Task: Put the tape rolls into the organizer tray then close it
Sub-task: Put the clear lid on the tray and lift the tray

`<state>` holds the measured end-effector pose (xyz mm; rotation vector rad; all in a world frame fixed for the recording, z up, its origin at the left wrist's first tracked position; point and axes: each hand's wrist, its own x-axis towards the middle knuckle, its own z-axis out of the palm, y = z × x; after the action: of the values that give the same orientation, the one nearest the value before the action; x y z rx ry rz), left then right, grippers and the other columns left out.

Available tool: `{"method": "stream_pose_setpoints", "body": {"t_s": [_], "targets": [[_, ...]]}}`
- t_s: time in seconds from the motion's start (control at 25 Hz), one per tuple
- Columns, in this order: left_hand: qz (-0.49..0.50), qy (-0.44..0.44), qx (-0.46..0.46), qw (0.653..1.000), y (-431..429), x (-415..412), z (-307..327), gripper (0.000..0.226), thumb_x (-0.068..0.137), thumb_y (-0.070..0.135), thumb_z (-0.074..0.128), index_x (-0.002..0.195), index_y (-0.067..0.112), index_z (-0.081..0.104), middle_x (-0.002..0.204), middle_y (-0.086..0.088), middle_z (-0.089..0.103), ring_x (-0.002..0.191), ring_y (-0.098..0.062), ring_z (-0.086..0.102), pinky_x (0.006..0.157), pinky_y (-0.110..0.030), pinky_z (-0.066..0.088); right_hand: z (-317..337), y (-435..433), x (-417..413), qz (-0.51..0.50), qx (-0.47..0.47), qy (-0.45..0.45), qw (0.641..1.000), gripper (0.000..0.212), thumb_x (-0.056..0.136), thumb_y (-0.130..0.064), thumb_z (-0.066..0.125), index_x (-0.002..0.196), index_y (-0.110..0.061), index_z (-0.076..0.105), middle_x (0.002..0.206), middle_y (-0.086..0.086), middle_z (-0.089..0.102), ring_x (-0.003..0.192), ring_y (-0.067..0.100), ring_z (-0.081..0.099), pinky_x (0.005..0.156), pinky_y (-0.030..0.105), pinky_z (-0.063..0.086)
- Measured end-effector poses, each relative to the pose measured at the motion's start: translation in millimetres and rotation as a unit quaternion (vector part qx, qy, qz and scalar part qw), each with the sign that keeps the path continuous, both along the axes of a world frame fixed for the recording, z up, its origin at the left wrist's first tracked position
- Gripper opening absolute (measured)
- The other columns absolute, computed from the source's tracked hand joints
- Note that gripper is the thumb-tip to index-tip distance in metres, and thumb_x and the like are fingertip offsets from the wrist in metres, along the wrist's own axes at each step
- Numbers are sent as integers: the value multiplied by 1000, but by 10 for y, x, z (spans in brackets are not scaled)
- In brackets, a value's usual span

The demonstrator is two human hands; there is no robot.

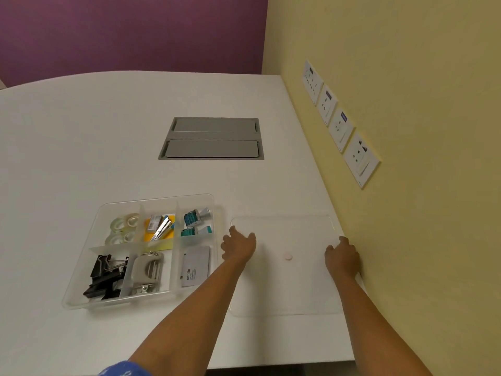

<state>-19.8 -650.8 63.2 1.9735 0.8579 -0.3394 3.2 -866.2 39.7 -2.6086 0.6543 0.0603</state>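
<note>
A clear organizer tray (81, 270) stands open on the white table. Several clear tape rolls (123, 227) lie in its back left compartment. To the right of the tray the clear lid (284, 289) lies flat on the table, with a small pink knob (287, 257) at its centre. My left hand (239, 245) rests on the lid's left edge, fingers spread. At the lid's right edge, close to the wall, sits my right hand (342, 257). Whether either hand grips the lid's edge I cannot tell.
The tray's other compartments hold black binder clips (104, 278), a grey hole punch (145, 272), a stapler (162, 227), teal correction tapes (195, 222) and a grey card box (196, 264). A grey cable hatch (212, 138) sits in the table. Wall sockets (339, 123) line the yellow wall.
</note>
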Motion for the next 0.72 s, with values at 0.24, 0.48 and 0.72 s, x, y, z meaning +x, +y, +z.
{"method": "stream_pose_setpoints", "body": {"t_s": [0.24,0.48,0.72], "targets": [[105,-77,37,991,36,185,560,55,96,41,39,141,9,33,148,-16,31,135,-33,31,108,-49,30,238,-10,177,-88,52,-131,986,35,97,-20,45,129,-7,54,123,27,54,116,44,48,98,52,41],[159,-301,-22,940,183,316,1362,35,100,36,32,123,19,51,127,-6,57,110,-25,53,110,-45,29,624,363,253,-164,185,-254,935,29,100,-22,39,119,-7,55,120,21,60,113,39,52,93,47,42],[210,-448,-180,851,624,277,1875,40,100,41,29,71,27,54,94,5,60,95,-13,51,88,-30,35,1345,891,321,-221,566,-272,746,58,101,-46,10,64,-20,47,79,-7,60,88,16,56,102,33,29]]}}
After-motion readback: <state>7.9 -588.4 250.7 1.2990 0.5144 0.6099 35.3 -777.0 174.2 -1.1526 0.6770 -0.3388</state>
